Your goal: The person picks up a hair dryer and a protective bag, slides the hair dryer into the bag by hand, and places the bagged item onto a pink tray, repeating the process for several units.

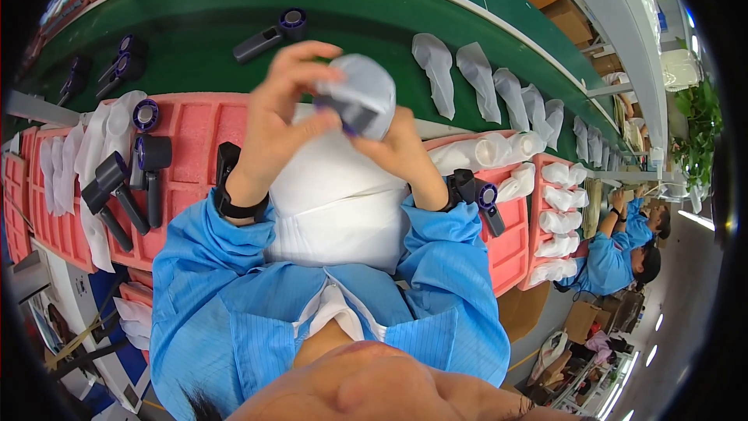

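In front of my chest, both hands hold a dark grey hair dryer (358, 114) with a translucent white sleeve (371, 80) over part of it. The dryer is slightly blurred. My left hand (284, 113) grips it from the left, its thumb across the front and its fingers curled at the top. My right hand (397, 152) closes on its lower right side; some of those fingers are hidden behind it. Left of my arm, several bare hair dryers (155, 153) with purple rings lie on a pink foam tray (204, 121), beside white sleeves (92, 136).
Beyond my hands runs a green conveyor belt (358, 19), carrying a bare hair dryer (261, 44) and several sleeved pieces (434, 70). To my right, another pink tray (510, 253) holds wrapped pieces (561, 222) and a bare dryer (489, 206). Co-workers in blue (612, 261) are farther right.
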